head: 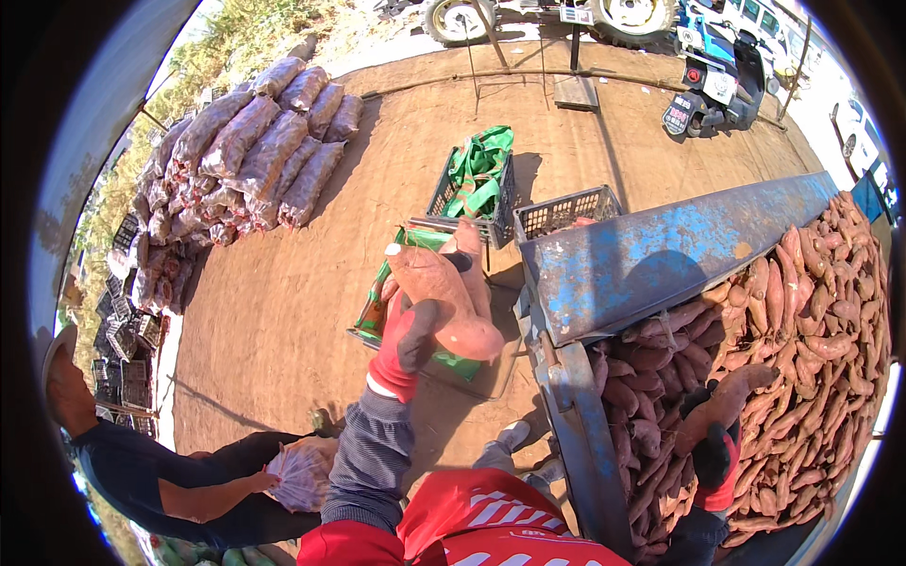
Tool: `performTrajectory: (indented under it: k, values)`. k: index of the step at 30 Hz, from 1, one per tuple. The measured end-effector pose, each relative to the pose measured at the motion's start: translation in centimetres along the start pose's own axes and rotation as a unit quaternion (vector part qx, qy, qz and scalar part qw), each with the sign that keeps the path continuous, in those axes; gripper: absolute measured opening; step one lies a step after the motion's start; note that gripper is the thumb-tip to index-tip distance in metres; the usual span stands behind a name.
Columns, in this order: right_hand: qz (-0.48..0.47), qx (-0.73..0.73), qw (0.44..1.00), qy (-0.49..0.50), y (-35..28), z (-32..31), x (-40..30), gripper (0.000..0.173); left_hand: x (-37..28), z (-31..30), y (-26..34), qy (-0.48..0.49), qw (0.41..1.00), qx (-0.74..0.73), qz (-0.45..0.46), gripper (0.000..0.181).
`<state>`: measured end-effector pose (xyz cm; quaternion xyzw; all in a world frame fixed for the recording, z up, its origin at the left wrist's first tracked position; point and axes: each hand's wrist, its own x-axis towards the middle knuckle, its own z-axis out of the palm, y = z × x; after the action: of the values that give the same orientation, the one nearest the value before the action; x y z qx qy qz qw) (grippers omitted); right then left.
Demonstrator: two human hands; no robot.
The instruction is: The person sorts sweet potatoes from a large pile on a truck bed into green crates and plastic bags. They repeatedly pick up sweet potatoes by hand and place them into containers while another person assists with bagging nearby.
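My left hand (407, 343), in a red and black work glove, grips sweet potatoes (439, 290) above a crate with a green liner (371, 304). One large sweet potato lies across the palm side, and another shows behind it. My right hand (715, 449), gloved the same way, holds a long sweet potato (729, 403) over the heap of sweet potatoes (786, 424) in the metal truck bed at the right. The crate below my left hand is partly hidden by the hand and its load.
A blue metal side panel (672, 255) borders the heap. Ahead stand a black crate with green cloth (478, 177) and another crate (566, 212). Filled mesh sacks (241, 148) are stacked at the left. Another person (163, 481) holds a plastic bag. A scooter (725, 78) stands at upper right.
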<state>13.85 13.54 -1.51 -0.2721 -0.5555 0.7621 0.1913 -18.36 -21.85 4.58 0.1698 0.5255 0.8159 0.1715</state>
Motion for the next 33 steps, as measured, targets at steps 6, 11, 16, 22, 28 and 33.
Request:
performTrajectory:
  k: [6, 11, 16, 22, 28, 33]
  values:
    - [-0.008, -0.128, 0.991, -0.034, -0.9, 3.5, 0.6, 0.066, 3.4, -17.1, -7.4, 0.136, 0.707, 0.690, -0.067, 0.070]
    - [-0.018, -0.090, 0.994, -0.050, -0.6, 6.3, 2.4, 0.070, -1.5, -21.9, -13.3, 0.078, 0.673, 0.708, -0.199, 0.069]
    - [0.023, -0.107, 0.968, -0.227, -2.3, 22.1, 6.5, 0.088, -3.5, -8.3, -6.8, 0.032, 0.993, 0.015, -0.117, 0.067]
    - [-0.161, -0.341, 0.866, -0.329, -4.4, 30.9, 5.7, 0.067, -5.8, -12.5, -8.1, 0.034, 0.994, 0.097, -0.030, 0.064]
    - [-0.083, -0.359, 0.920, -0.133, -3.7, 19.4, 5.5, 0.056, 7.7, -19.3, -7.3, 0.167, 0.809, 0.556, 0.095, 0.074]
    - [-0.044, -0.455, 0.889, 0.022, -4.6, 12.6, 2.9, 0.045, 7.7, -26.9, -19.5, 0.040, 0.578, 0.798, -0.165, 0.088]
